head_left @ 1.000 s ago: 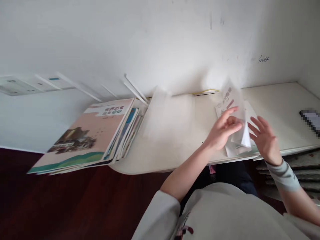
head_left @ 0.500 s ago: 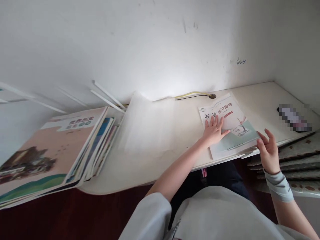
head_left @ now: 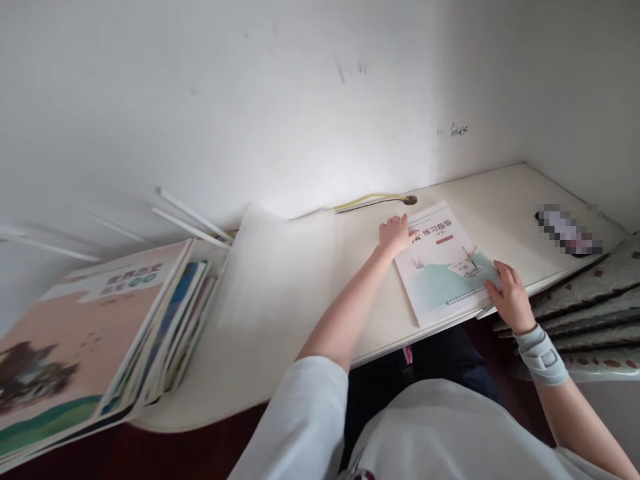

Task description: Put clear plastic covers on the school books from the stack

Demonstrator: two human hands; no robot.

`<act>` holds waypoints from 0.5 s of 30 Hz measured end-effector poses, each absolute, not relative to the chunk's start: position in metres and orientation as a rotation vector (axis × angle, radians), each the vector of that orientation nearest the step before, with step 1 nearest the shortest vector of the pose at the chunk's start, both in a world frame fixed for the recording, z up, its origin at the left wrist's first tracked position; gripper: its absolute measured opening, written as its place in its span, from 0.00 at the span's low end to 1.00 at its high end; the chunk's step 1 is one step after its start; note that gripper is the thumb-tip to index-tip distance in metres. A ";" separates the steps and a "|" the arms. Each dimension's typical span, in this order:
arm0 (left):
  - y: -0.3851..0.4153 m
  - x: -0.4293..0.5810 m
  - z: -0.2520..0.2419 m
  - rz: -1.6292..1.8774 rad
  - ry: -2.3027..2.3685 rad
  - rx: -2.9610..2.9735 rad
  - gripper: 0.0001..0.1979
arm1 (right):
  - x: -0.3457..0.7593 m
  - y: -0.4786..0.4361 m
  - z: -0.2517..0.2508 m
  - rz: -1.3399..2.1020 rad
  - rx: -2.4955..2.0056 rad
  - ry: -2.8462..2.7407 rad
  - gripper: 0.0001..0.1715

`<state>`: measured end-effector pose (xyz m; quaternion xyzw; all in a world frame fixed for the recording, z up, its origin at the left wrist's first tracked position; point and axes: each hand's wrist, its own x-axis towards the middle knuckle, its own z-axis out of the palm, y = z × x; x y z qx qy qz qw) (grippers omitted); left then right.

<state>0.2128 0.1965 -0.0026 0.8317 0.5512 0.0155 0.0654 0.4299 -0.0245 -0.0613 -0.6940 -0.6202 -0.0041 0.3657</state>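
A thin calligraphy workbook [head_left: 443, 267], white on top and pale green below, lies flat on the desk near its front edge. My left hand [head_left: 396, 235] grips its upper left corner, fingers bent at the edge and thumb over the cover, hiding part of the title. At the lower right corner, my right hand [head_left: 513, 297] holds the edge between thumb and fingers; a grey wrist wrap [head_left: 541, 357] is on that arm.
A stack of books topped by a pink history book [head_left: 115, 300] leans at the left. A translucent sheet [head_left: 280, 267] covers part of the white desk [head_left: 365, 320]. Cables [head_left: 370, 199] run to a hole at the wall. A pixelated phone-like object [head_left: 570, 232] lies right, above folded patterned fabric [head_left: 590, 293].
My left hand has slid from flat on the cover to the workbook's upper left corner. The workbook is turned slightly more upright. My right hand stays at its right edge. The view has shifted.
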 end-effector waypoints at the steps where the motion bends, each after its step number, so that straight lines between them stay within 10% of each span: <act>1: 0.198 0.205 0.001 0.045 1.700 2.498 0.30 | 0.431 -0.021 -0.063 -0.054 -1.776 -1.655 0.27; 15: 0.159 0.092 0.005 0.030 1.815 2.121 0.16 | 0.460 0.087 -0.051 -0.130 -1.845 -2.126 0.20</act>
